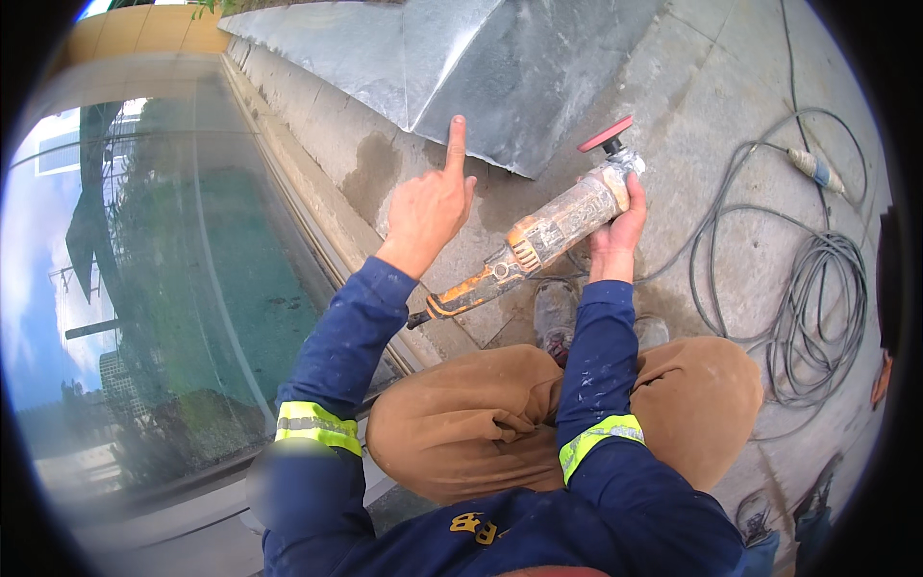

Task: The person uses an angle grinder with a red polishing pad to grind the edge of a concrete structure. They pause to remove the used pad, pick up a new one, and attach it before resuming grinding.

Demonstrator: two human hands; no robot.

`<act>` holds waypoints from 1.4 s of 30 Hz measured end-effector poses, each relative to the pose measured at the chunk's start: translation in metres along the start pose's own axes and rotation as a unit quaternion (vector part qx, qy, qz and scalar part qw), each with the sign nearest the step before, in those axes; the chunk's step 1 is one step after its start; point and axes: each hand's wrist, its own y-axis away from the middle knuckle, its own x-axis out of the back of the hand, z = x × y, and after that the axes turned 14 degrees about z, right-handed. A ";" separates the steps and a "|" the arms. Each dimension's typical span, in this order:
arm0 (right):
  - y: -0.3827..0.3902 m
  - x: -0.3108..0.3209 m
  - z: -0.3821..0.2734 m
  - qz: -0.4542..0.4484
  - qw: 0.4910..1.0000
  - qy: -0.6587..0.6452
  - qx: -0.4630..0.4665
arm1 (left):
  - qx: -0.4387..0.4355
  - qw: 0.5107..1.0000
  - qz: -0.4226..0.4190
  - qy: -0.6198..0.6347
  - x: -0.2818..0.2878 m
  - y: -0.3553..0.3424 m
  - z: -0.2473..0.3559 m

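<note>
My right hand (620, 229) is wrapped round the head end of a dusty orange and grey angle grinder (562, 219). A thin red disc (604, 135) is fitted at the grinder's upper end, facing away from me. The rear handle slants down to the left, below my left hand (425, 213). That hand holds nothing; its index finger is stretched out and the other fingers are curled in. The fingertip lies over the lower edge of a grey stone block (548, 72); I cannot tell whether it touches.
A dark cable (822, 308) lies coiled on the paving at the right, with a pale connector (815, 171) along it. A large reflective glass pane (221, 240) fills the left, beside a stone ledge (298, 125). Another person's shoes (755, 519) show at the lower right.
</note>
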 end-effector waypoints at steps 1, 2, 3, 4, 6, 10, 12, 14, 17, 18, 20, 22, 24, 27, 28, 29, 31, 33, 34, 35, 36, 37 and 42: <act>0.003 -0.004 -0.001 0.003 1.000 -0.001 0.001 | -0.033 0.998 -0.008 -0.047 -0.021 -0.005 -0.006; 0.003 -0.005 -0.004 -0.010 1.000 -0.006 0.004 | -0.070 0.993 -0.016 -0.092 -0.038 -0.009 -0.009; 0.002 -0.006 -0.007 -0.023 1.000 -0.012 0.005 | -0.086 0.993 -0.015 -0.080 -0.048 -0.011 -0.009; 0.002 -0.005 -0.009 -0.033 0.999 -0.015 0.006 | -0.102 0.993 -0.016 -0.065 -0.054 -0.011 -0.007; 0.001 -0.005 -0.008 -0.030 0.999 -0.008 0.013 | -0.121 0.991 -0.016 -0.054 -0.062 -0.010 -0.008; -0.001 -0.003 -0.007 -0.014 1.000 0.003 0.013 | -0.112 0.991 -0.011 -0.073 -0.047 -0.014 -0.011; 0.001 -0.004 -0.005 -0.019 1.000 -0.003 0.002 | -0.085 0.993 0.004 -0.077 -0.026 -0.013 -0.017; 0.006 -0.007 -0.001 -0.037 0.999 -0.015 -0.013 | -0.041 0.996 0.033 -0.070 -0.005 -0.003 -0.018; 0.005 -0.011 0.006 -0.024 1.000 -0.012 0.010 | 0.028 0.988 0.042 0.147 0.008 0.022 -0.007; 0.003 -0.013 0.008 -0.027 0.999 -0.003 0.027 | 0.078 0.959 -0.071 0.263 0.010 0.030 0.000; 0.004 -0.018 0.018 -0.033 0.998 0.017 0.057 | 0.117 0.893 -0.146 0.410 0.001 0.057 0.016; 0.033 -0.042 0.025 -0.029 0.995 0.050 0.081 | 0.122 0.874 -0.104 0.458 -0.020 0.091 0.023; 0.044 -0.052 0.030 -0.028 0.989 0.093 0.113 | 0.164 0.867 -0.122 0.454 -0.024 0.103 0.027; 0.054 -0.061 0.046 0.004 0.979 0.154 0.131 | 0.255 0.860 -0.165 0.409 -0.025 0.112 0.032; 0.056 -0.063 0.051 0.015 0.976 0.172 0.135 | 0.285 0.856 -0.176 0.393 -0.025 0.115 0.033; 0.054 -0.061 0.057 0.016 0.975 0.176 0.132 | 0.295 0.861 -0.169 0.378 -0.026 0.119 0.034; 0.056 -0.061 0.067 0.015 0.970 0.197 0.143 | 0.315 0.869 -0.156 0.349 -0.030 0.128 0.036; 0.056 -0.062 0.073 0.007 0.964 0.217 0.153 | 0.326 0.864 -0.148 0.353 -0.039 0.135 0.034; 0.054 -0.061 0.076 0.010 0.963 0.219 0.157 | 0.333 0.861 -0.145 0.356 -0.041 0.136 0.033; 0.052 -0.059 0.078 0.014 0.962 0.221 0.162 | 0.331 0.860 -0.145 0.361 -0.043 0.137 0.031; 0.049 -0.058 0.080 0.017 0.960 0.223 0.166 | 0.329 0.858 -0.145 0.367 -0.044 0.136 0.028; 0.047 -0.057 0.080 0.017 0.961 0.223 0.163 | 0.327 0.856 -0.146 0.373 -0.044 0.135 0.027; 0.045 -0.053 0.076 0.035 0.967 0.220 0.123 | 0.324 0.854 -0.172 0.370 -0.047 0.133 0.029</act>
